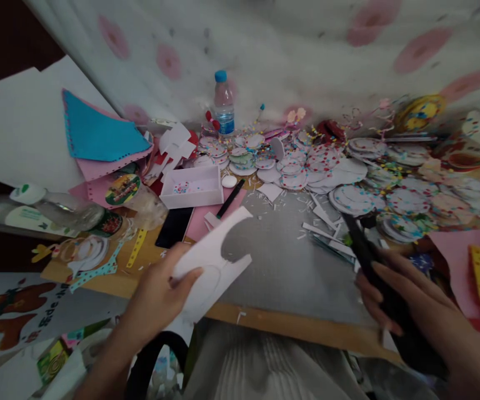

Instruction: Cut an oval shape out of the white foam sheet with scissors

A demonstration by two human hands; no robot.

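My left hand point(160, 283) is closed on a sheet of white foam or card point(206, 255), thumb on top. The sheet has a round notch cut from its far right side and a faint circle drawn near my thumb. It is held tilted above the front edge of the table. On the right, my right hand point(406, 300) is wrapped round long black scissors point(359, 244), somewhat blurred and pointing away from me. Beneath their tips are white paper offcuts point(327, 236). The scissors and the sheet are apart.
A grey mat point(277, 250) covers the table's middle. Decorated white discs point(306, 161) pile up behind. A white box point(192, 186), black pen point(230, 198), phone point(173, 228) and water bottle point(224, 105) stand or lie left of centre. Pink felt point(456, 255) lies at right.
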